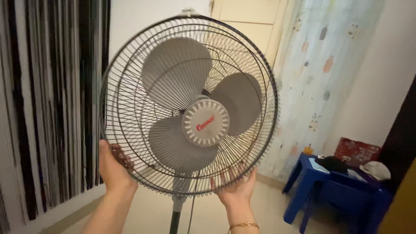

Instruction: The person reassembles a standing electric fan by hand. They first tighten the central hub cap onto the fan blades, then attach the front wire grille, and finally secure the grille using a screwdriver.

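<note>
At the far left a curtain of dark and pale hanging strands [52,99] covers the wall, thin, limp and vertical. Just right of it the left hand [113,167] comes up from below and clasps the lower left rim of the fan guard [130,56], thumb on the outer edge and fingers curled round behind the wires, so this hand is grasping the cage. The guard is a round basket of fine dark metal wires radiating from the hub to a hoop rim; it faces the camera, tilted slightly up and to the right, and sits above and between the two hands. Behind the wires three broad, smooth grey plastic blades [175,71] spread from a pale round centre cap [206,122] with a ribbed edge. Below the cage a grey neck runs down into a dark upright pole [175,219], so the fan's long axis is vertical and passes between the two forearms. The right hand [236,184] is at the bottom rim, right of the pole, palm open toward the cage with fingers spread and lifted against the wires; it supports or touches rather than clenches. A thin gold bracelet [244,225] circles that wrist. Both hands lie at the rim, about equally close. Further right hangs a sheer pale curtain [320,65] with small coloured motifs, and at the lower right a glossy blue plastic table [312,177] carries a dark cap and other small items.
</note>
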